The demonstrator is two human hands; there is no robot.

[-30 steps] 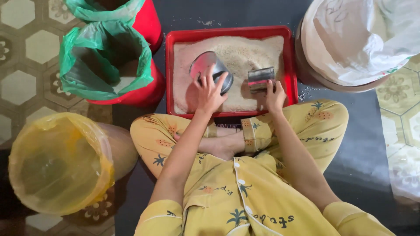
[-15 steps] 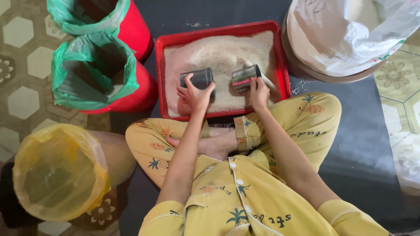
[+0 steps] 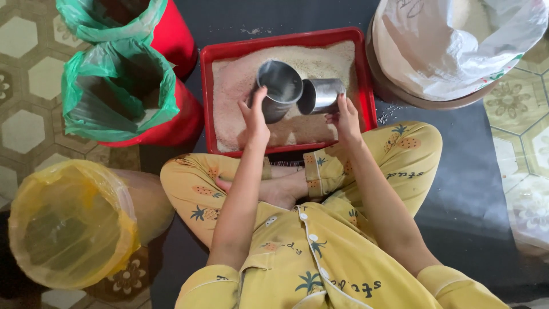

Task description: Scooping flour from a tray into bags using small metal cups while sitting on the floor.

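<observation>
A red rectangular tray (image 3: 209, 91) filled with pale grain lies on the floor in front of my crossed legs. My left hand (image 3: 255, 117) grips a steel cup (image 3: 279, 87) held mouth up over the tray's middle. My right hand (image 3: 343, 117) holds a second steel cup (image 3: 321, 95), tipped on its side with its mouth turned toward the first cup. The two cups touch or nearly touch. Whether grain is inside either cup is not visible.
Two red bins lined with green bags (image 3: 117, 94) stand left of the tray. A container lined with a yellow bag (image 3: 68, 223) sits at the lower left. A large white sack in a brown basin (image 3: 452, 46) stands at the upper right. Spilled grains (image 3: 389, 111) dot the dark mat.
Both cups have lifted out of the grain. The left cup now stands mouth up, and the right cup has swung sideways toward it. The view has shifted slightly.
</observation>
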